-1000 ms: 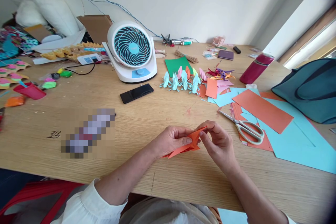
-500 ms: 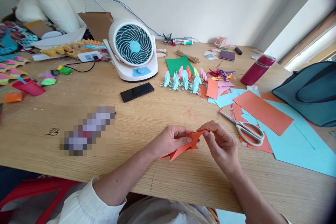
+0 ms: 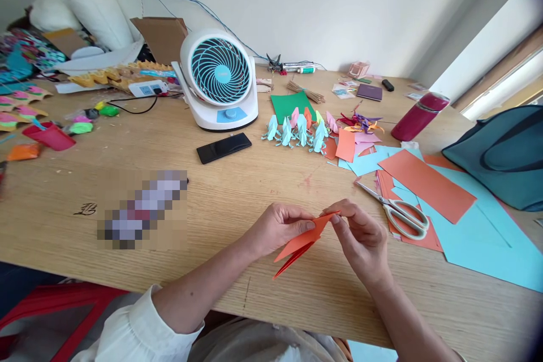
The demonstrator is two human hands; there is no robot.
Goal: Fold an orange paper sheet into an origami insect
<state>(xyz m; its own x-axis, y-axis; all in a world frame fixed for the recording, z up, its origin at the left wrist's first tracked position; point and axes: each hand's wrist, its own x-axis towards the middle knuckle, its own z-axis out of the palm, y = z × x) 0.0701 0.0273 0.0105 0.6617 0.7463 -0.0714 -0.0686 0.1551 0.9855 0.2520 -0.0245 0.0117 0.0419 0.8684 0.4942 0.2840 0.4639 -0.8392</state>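
Observation:
A folded piece of orange paper point(image 3: 297, 243) is held above the front of the table, its pointed ends hanging down to the left. My left hand point(image 3: 284, 230) pinches its upper middle between thumb and fingers. At the paper's upper right tip, my right hand point(image 3: 360, 237) is closed with thumb and forefinger on the edge. Part of the paper is hidden behind my fingers. Beyond my hands stand several folded light-blue paper figures point(image 3: 302, 129), with pink and orange ones behind them.
White-handled scissors point(image 3: 405, 218) lie to the right, beside an orange sheet point(image 3: 428, 184) and a large light-blue sheet point(image 3: 500, 254). A black phone point(image 3: 224, 148) lies before a white fan point(image 3: 223, 79). A magenta bottle point(image 3: 419, 117) and a teal bag point(image 3: 500, 158) are at the right.
The orange paper has turned in my fingers; its lower points now hang apart, further down. Both hands keep their pinch, and the view has shifted slightly.

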